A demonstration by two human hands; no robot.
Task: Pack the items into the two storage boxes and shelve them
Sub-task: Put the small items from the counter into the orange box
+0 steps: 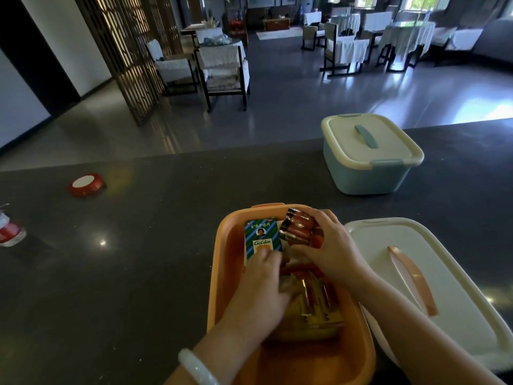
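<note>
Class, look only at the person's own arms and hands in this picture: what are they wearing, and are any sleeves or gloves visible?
Both forearms are bare, with no sleeves or gloves in view. The left hand has a smooth, pale, whitish-green bangle round its wrist. The right hand and its wrist show no jewellery or watch.

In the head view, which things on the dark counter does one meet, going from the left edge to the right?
Red-labelled bottle → red tape roll → orange box → blue box and loose white lid.
</note>
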